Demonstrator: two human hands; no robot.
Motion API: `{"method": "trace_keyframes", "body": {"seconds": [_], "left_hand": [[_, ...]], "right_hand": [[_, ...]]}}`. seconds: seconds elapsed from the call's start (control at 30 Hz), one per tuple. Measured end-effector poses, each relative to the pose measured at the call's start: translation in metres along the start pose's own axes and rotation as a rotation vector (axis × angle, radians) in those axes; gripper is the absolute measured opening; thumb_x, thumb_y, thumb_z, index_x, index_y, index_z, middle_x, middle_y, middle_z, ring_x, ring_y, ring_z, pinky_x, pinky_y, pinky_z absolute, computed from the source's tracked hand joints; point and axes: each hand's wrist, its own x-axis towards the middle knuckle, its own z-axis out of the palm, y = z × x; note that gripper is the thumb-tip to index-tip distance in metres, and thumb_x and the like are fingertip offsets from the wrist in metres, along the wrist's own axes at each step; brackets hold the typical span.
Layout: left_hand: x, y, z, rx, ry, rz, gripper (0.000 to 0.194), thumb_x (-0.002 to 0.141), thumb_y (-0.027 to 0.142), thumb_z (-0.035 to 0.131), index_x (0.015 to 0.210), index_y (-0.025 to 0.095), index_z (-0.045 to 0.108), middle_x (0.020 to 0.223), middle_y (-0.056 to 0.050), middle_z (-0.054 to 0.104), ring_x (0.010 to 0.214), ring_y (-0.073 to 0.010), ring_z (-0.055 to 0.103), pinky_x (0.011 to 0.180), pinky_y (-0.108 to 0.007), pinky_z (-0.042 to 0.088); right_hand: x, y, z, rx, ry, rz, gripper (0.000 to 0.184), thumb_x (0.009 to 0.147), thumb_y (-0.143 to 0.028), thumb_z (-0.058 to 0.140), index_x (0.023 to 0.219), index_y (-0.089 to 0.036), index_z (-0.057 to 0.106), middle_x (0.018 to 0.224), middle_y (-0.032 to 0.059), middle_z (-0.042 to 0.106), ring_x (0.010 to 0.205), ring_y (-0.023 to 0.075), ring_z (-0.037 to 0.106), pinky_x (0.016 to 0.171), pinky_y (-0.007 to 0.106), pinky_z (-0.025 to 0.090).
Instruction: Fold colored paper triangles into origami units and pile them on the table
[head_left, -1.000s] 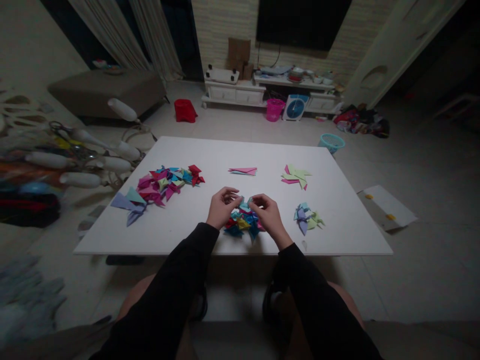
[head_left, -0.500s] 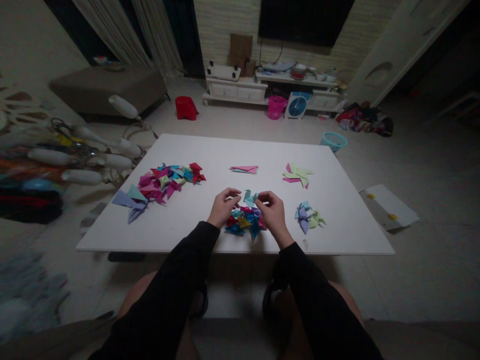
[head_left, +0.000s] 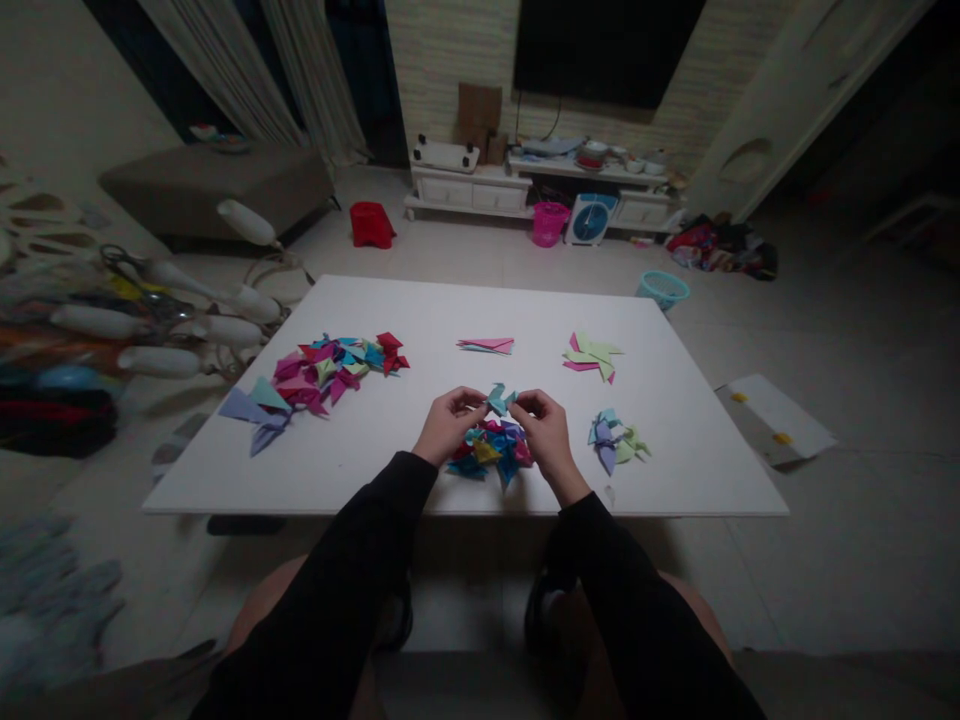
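Note:
A pale teal origami crane [head_left: 498, 400] is held up above the white table [head_left: 390, 440]. My left hand [head_left: 451, 422] pinches its left side between thumb and fingers. On the other side, the fingertips of my right hand [head_left: 544, 425] grip its right end. Just under my hands lies a heap of folded paper cranes [head_left: 487, 452] in blue, yellow, red and purple, partly covered by the hands. Beyond the crane, a thin stack of pink and teal folded paper [head_left: 487, 346] lies flat.
To the left is a large pile of colourful folded paper [head_left: 322, 370]. Green and pink folded pieces [head_left: 592, 355] lie at the back right, with purple, teal and green ones [head_left: 615, 440] nearer. A teal basket [head_left: 664, 288] stands beyond the table's far right corner.
My left hand has closed in from beside the crane and now pinches its left side. My right hand keeps its grip. The view has tilted slightly.

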Motion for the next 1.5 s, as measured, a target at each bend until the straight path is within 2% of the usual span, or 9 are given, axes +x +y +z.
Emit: {"method": "trace_keyframes", "body": {"seconds": [0.2, 0.37, 0.47, 0.53, 0.63, 0.93, 1.2, 1.33, 1.5], "left_hand": [[0.001, 0.001, -0.002, 0.038, 0.026, -0.002, 0.04, 0.065, 0.038, 0.083, 0.092, 0.014, 0.067, 0.086, -0.006, 0.07, 0.062, -0.0153, 0.067, 0.059, -0.028, 0.052], [0.001, 0.006, -0.002, 0.056, 0.046, -0.007, 0.035, 0.067, 0.037, 0.079, 0.091, 0.015, 0.066, 0.084, -0.003, 0.067, 0.062, -0.0142, 0.066, 0.058, -0.027, 0.049], [-0.002, 0.011, -0.003, 0.054, 0.041, -0.002, 0.033, 0.068, 0.035, 0.077, 0.091, 0.015, 0.066, 0.082, -0.003, 0.066, 0.061, -0.0138, 0.065, 0.058, -0.026, 0.049], [-0.003, 0.013, -0.004, 0.052, 0.045, -0.003, 0.032, 0.068, 0.034, 0.077, 0.091, 0.015, 0.066, 0.082, -0.003, 0.066, 0.061, -0.0136, 0.065, 0.058, -0.026, 0.048], [-0.004, 0.013, -0.006, 0.051, 0.057, -0.002, 0.03, 0.069, 0.033, 0.075, 0.09, 0.015, 0.066, 0.081, -0.002, 0.066, 0.061, -0.0133, 0.065, 0.057, -0.025, 0.047], [-0.004, 0.015, -0.01, 0.034, 0.059, -0.014, 0.024, 0.069, 0.027, 0.072, 0.088, 0.014, 0.066, 0.077, -0.001, 0.066, 0.059, -0.0129, 0.065, 0.056, -0.024, 0.046], [-0.008, 0.02, -0.017, 0.003, 0.076, -0.001, 0.013, 0.072, 0.017, 0.063, 0.085, 0.014, 0.065, 0.075, -0.003, 0.067, 0.057, -0.012, 0.064, 0.054, -0.022, 0.044], [-0.014, 0.02, -0.022, 0.022, 0.136, 0.074, 0.015, 0.07, 0.013, 0.062, 0.085, 0.014, 0.065, 0.074, 0.0, 0.063, 0.056, -0.0105, 0.062, 0.055, -0.022, 0.043], [-0.022, 0.022, -0.031, 0.054, 0.261, 0.157, 0.011, 0.071, 0.017, 0.065, 0.082, 0.016, 0.065, 0.067, 0.003, 0.056, 0.054, -0.0086, 0.052, 0.056, -0.022, 0.042]], "right_hand": [[0.012, -0.009, -0.03, -0.082, 0.052, -0.061, 0.017, 0.073, -0.035, 0.07, 0.074, -0.019, 0.066, 0.072, 0.0012, 0.067, 0.067, 0.016, 0.059, 0.068, 0.03, 0.049], [0.045, 0.008, -0.138, -0.288, 0.383, -0.119, 0.022, 0.07, -0.038, 0.07, 0.077, -0.017, 0.068, 0.073, 0.0032, 0.07, 0.067, 0.0169, 0.061, 0.067, 0.03, 0.048], [0.059, 0.034, -0.208, -0.61, 0.499, 0.023, 0.025, 0.067, -0.037, 0.068, 0.078, -0.015, 0.07, 0.075, 0.0071, 0.072, 0.069, 0.0191, 0.063, 0.065, 0.03, 0.046], [0.063, 0.051, -0.239, -0.771, 0.496, 0.135, 0.028, 0.067, -0.038, 0.066, 0.081, -0.014, 0.072, 0.077, 0.0098, 0.074, 0.069, 0.0203, 0.064, 0.064, 0.03, 0.045], [0.064, 0.07, -0.258, -0.85, 0.453, 0.182, 0.028, 0.064, -0.038, 0.066, 0.077, -0.015, 0.073, 0.076, 0.0112, 0.074, 0.07, 0.0219, 0.064, 0.065, 0.031, 0.045], [0.059, 0.091, -0.254, -0.997, 0.272, 0.248, 0.024, 0.066, -0.04, 0.066, 0.075, -0.019, 0.075, 0.078, 0.0106, 0.075, 0.077, 0.024, 0.067, 0.07, 0.032, 0.047], [0.058, 0.066, -0.258, -1.2, 0.188, 0.159, 0.029, 0.073, -0.033, 0.061, 0.093, -0.016, 0.072, 0.092, 0.0129, 0.075, 0.084, 0.0255, 0.067, 0.077, 0.035, 0.048], [0.076, 0.029, -0.206, -1.169, 0.113, 0.058, 0.028, 0.074, -0.028, 0.058, 0.095, -0.015, 0.071, 0.091, 0.0117, 0.073, 0.079, 0.0226, 0.066, 0.079, 0.035, 0.05], [0.096, 0.009, -0.079, -1.096, -0.16, -0.147, 0.029, 0.078, -0.025, 0.058, 0.101, -0.013, 0.071, 0.102, 0.0131, 0.071, 0.086, 0.0216, 0.066, 0.084, 0.035, 0.051]]}}
